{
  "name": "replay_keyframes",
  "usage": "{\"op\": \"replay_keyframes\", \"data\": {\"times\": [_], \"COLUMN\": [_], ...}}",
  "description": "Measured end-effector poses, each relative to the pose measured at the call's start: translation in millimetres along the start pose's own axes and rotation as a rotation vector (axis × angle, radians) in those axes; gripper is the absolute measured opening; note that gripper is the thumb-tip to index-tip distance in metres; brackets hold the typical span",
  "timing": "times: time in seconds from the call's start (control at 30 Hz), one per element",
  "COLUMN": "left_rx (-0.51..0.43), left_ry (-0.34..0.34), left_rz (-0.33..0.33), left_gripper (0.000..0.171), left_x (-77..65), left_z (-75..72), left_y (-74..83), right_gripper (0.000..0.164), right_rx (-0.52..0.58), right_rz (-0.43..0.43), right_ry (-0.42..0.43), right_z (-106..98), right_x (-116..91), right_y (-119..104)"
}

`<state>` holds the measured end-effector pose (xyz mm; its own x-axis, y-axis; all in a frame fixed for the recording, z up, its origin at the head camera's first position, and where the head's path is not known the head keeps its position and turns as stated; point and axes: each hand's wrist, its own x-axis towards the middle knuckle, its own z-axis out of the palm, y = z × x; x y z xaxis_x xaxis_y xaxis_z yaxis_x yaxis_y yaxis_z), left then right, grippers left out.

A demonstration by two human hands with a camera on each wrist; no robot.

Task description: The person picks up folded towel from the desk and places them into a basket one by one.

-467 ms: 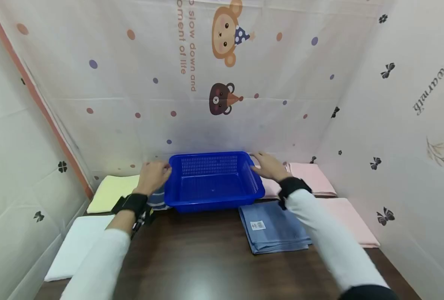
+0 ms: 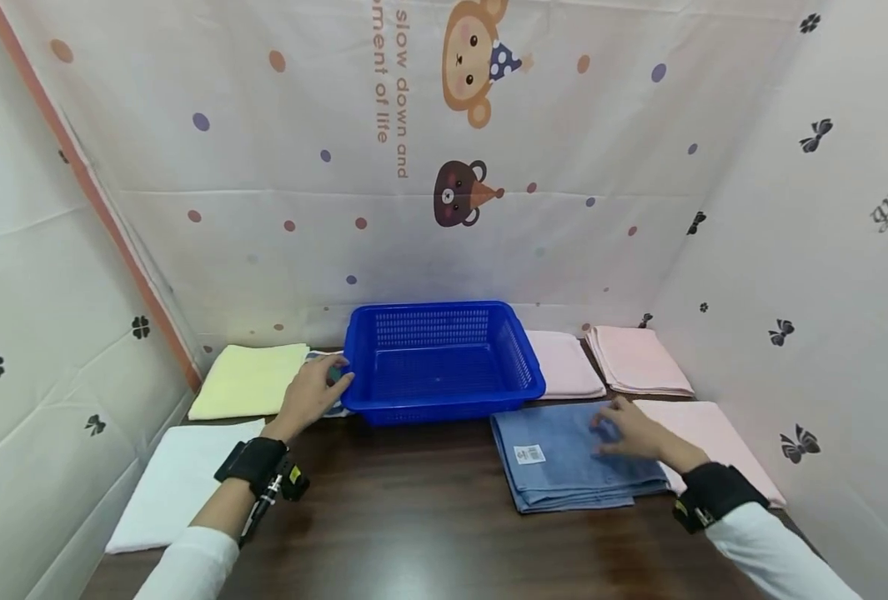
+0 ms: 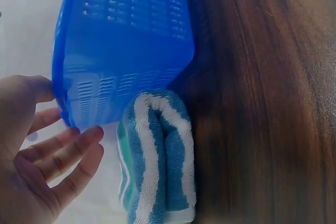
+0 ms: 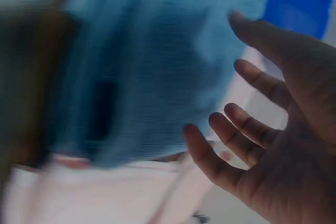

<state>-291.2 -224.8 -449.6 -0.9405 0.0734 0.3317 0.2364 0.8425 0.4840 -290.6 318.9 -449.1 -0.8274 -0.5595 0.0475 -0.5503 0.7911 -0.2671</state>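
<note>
Here, at the lower left of the frame, a white folded towel (image 2: 177, 487) lies on a dark wood-grain table (image 2: 413, 525), with a yellow folded cloth (image 2: 248, 382) just above it at middle left. Right of these, the person's left hand (image 2: 310, 396) reaches up to a blue plastic basket (image 2: 444, 412); its thumb and index finger meet the left rim, while the other fingers spread loosely, wrapped around nothing. Partly hidden by this hand is a blue, white and green striped towel (image 3: 157, 166), folded beside the basket's left end.

The basket sits at the center of the frame, its slotted walls surrounding a bare floor. To its right is a pale pink folded cloth (image 2: 564, 367); below that, right of center, lies a denim-blue folded cloth (image 2: 549, 483) bearing a white label (image 2: 529, 454).

Over the blue cloth's right part is the right hand (image 2: 627, 433), thumb and fingers wide apart, holding nothing; whether it touches the fabric cannot be told. Farther right, one pink folded stack (image 2: 639, 362) lies above another pink cloth (image 2: 729, 437).
</note>
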Motion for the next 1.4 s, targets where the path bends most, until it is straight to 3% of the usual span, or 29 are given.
{"op": "replay_keyframes", "data": {"times": [0.17,0.33,0.5,0.63,0.77,0.83,1.0,1.13,1.27,1.4], "left_rx": [0.035,0.114,0.063,-0.057,-0.114,-0.128,-0.2,-0.15,0.003,0.091], "left_ry": [0.047,0.069,-0.111,-0.294,-0.429,-0.464,-0.487,-0.462,-0.434,-0.44], "left_rz": [-0.015,-0.031,-0.111,-0.149,-0.083,-0.063,-0.071,-0.145,-0.239,-0.244], "left_gripper": [0.033,0.022,0.008,0.008,0.02,0.03,0.046,0.045,0.036,0.048], "left_x": [-2.5,-37.2,-87.0,-108.2,-106.6,-101.6,-91.9,-90.2,-85.6,-80.6], "left_z": [0.7,-13.5,-19.9,-6.7,11.8,19.9,34.1,37.1,38.3,46.7], "left_y": [0.1,2.0,2.9,9.3,22.2,29.4,42.8,48.6,51.9,53.5], "right_gripper": [0.051,0.053,0.051,0.051,0.05,0.05,0.051,0.051,0.034,0.03], "right_rx": [0.007,-0.017,0.039,0.086,0.105,0.107,0.108,0.152,0.243,0.233], "right_rz": [0.033,-0.067,-0.169,-0.181,-0.173,-0.172,-0.173,-0.157,-0.107,0.109], "right_ry": [-0.05,-0.041,-0.01,-0.033,-0.089,-0.111,-0.153,-0.188,-0.073,0.075], "right_z": [20.7,33.0,49.5,56.1,57.3,59.6,74.0,77.9,68.3,62.5], "right_x": [-15.6,-24.0,-22.6,-7.4,13.5,25.2,52.9,68.7,71.3,56.8], "right_y": [2.4,-17.8,-44.1,-65.9,-88.5,-101.7,-138.4,-153.0,-141.6,-122.5]}}
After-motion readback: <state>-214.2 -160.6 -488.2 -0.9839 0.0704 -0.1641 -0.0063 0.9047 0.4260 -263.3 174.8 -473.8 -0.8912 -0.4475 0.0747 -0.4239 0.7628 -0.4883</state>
